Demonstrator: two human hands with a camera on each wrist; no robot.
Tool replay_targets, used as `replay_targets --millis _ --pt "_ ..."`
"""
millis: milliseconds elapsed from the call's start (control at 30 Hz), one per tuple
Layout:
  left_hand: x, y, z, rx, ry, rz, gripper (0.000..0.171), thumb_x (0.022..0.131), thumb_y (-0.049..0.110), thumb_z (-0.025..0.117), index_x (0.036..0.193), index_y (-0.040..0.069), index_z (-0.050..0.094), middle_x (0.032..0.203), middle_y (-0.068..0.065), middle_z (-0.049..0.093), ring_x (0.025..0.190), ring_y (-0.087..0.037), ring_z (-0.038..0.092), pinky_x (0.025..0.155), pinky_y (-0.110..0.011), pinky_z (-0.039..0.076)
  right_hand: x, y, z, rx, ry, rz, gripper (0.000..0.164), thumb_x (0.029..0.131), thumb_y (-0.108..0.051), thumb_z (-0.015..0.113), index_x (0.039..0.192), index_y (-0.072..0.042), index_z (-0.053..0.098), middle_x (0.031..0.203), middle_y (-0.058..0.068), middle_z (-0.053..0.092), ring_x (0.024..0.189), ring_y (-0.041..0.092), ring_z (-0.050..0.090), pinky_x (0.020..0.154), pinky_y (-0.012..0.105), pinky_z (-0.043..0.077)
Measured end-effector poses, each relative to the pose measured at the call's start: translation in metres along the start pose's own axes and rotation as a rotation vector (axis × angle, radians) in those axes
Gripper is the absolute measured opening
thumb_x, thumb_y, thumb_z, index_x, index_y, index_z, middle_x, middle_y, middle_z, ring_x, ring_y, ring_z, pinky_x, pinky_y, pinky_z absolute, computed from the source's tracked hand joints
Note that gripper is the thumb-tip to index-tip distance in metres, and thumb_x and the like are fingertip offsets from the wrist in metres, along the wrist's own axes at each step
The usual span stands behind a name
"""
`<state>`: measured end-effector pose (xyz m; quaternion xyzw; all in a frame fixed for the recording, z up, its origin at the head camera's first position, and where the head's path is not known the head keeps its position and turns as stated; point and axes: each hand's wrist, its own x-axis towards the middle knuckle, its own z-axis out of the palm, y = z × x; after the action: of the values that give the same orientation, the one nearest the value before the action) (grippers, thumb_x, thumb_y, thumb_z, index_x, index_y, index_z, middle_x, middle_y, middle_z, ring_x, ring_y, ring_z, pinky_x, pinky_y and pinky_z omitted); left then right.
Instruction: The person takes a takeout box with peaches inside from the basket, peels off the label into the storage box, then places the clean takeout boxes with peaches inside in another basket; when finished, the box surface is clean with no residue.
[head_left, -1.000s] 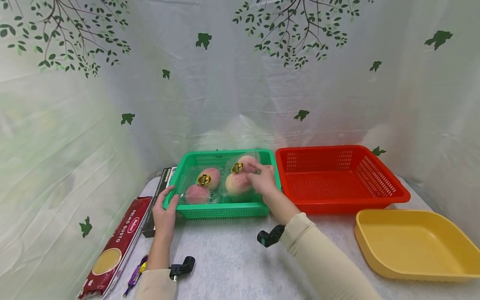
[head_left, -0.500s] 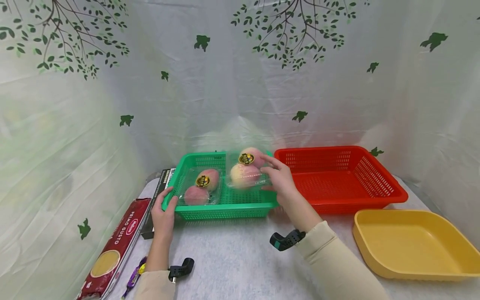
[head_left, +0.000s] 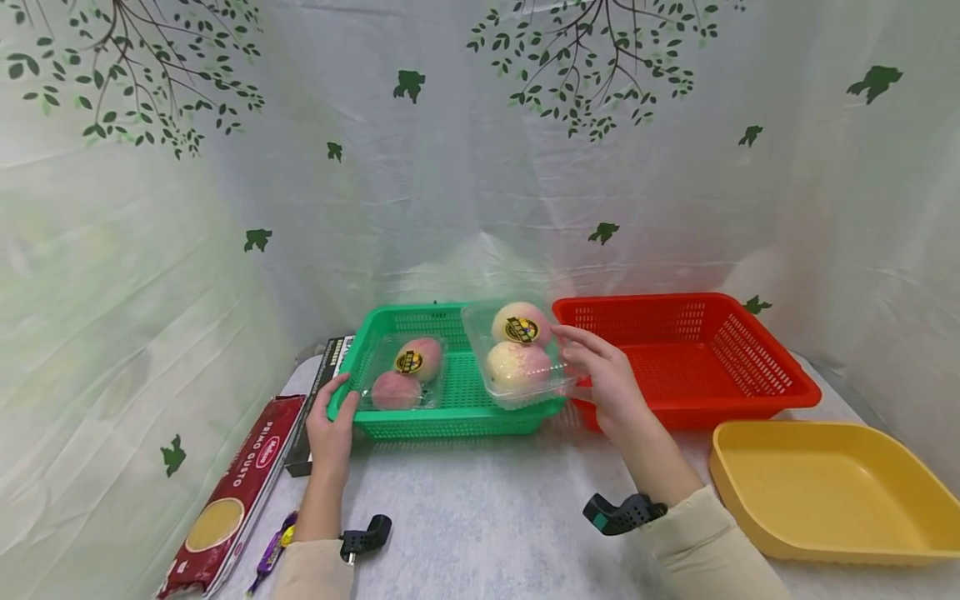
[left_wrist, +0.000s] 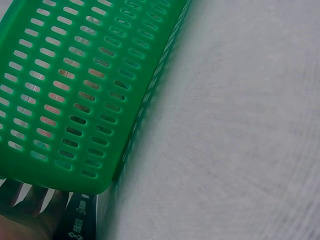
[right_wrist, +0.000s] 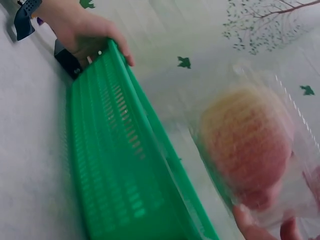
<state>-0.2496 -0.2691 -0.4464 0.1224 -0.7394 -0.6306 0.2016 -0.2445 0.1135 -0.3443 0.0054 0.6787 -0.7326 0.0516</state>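
Observation:
My right hand [head_left: 611, 379] holds a clear plastic pack of two peaches [head_left: 517, 367] by its right side, raised over the right end of the green basket [head_left: 450, 423]. A round black-and-yellow sticker shows on the pack. In the right wrist view one peach [right_wrist: 247, 145] shows large and slightly blurred through the plastic, with fingertips [right_wrist: 245, 225] at the pack's edge. A second clear pack of two peaches [head_left: 396, 390] lies in the basket's left half. My left hand [head_left: 328, 433] grips the basket's rim at the front left corner, thumb inside.
A red basket [head_left: 675, 415] stands right of the green one, and a yellow tray [head_left: 832, 492] in front of it. At left lie a dark red Primo Gusto packet [head_left: 232, 492], a black box [head_left: 298, 450] and a small purple-wrapped item [head_left: 268, 554]. A leaf-printed curtain [head_left: 450, 183] hangs behind.
My right hand has lifted the right-hand peach pack out of the green basket and brought it rightward and nearer. The left hand has stayed on the basket's rim.

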Motion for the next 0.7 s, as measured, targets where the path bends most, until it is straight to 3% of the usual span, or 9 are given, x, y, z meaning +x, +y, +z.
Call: replay_targets --millis 167,300,533,700 --pt "-0.005 0.007 0.000 0.003 0.003 0.002 0.044 0.101 0.021 0.056 0.144 0.017 0.052 0.152 -0.005 0.045 0.129 -0.016 0.042 0.100 -0.025 0.037 -0.012 0.004 -0.022 0.006 -0.071 -0.033 0.033 0.102 -0.026 0.055 0.133 -0.022 0.061 0.143 0.001 0.052 0.126 0.022 0.045 0.091 0.034 0.055" --pt "-0.013 0.018 0.000 0.004 -0.001 -0.001 0.043 0.101 0.018 0.056 0.144 0.014 0.051 0.152 -0.007 0.045 0.130 -0.018 0.041 0.100 -0.025 0.037 -0.021 0.008 -0.038 0.026 -0.130 -0.091 0.025 0.100 -0.025 0.057 0.123 -0.027 0.067 0.133 -0.007 0.055 0.124 0.019 0.046 0.090 0.030 0.057" --pt "-0.003 -0.001 0.000 0.003 0.015 0.026 0.043 0.101 0.025 0.056 0.144 0.019 0.052 0.151 -0.003 0.046 0.131 -0.016 0.042 0.102 -0.026 0.037 -0.028 0.018 -0.068 -0.011 -0.269 -0.163 0.023 0.101 -0.019 0.055 0.112 -0.031 0.072 0.128 -0.011 0.060 0.122 0.017 0.047 0.093 0.033 0.055" --pt "-0.003 -0.003 0.001 0.001 0.025 0.039 0.042 0.101 0.028 0.056 0.143 0.021 0.053 0.149 -0.001 0.047 0.125 -0.012 0.043 0.097 -0.021 0.037 -0.031 0.030 -0.084 -0.071 -0.414 -0.256 0.030 0.101 -0.011 0.050 0.112 -0.028 0.073 0.119 -0.011 0.067 0.116 0.012 0.053 0.091 0.034 0.056"
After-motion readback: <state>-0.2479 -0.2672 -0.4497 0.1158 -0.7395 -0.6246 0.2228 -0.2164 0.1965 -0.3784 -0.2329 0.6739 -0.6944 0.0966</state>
